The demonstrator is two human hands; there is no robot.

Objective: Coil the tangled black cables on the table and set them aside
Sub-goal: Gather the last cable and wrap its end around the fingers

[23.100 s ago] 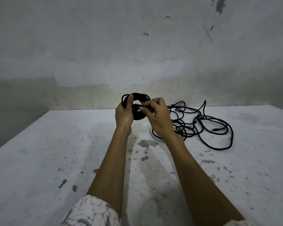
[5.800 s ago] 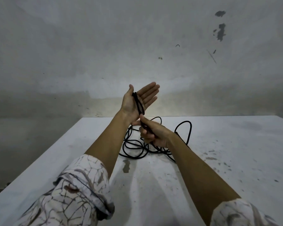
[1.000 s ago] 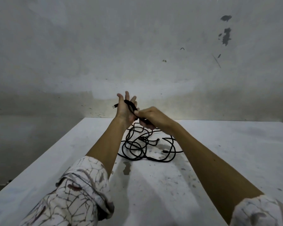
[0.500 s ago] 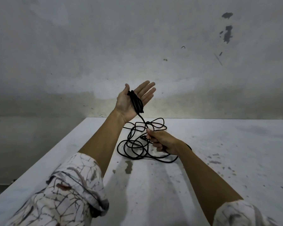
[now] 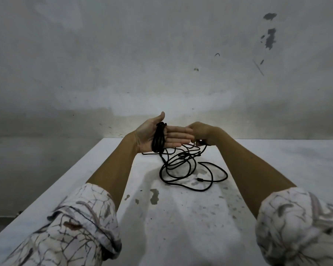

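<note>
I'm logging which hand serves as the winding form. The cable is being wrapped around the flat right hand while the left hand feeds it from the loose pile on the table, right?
Not quite: the hands are swapped. The head view shows the wraps of black cable around the flat left hand, while the right hand feeds it from the loose pile on the table.

Right hand's fingertips [image 5: 197, 142] and gripped cable [image 5: 183, 166] stretch hidden.
</note>
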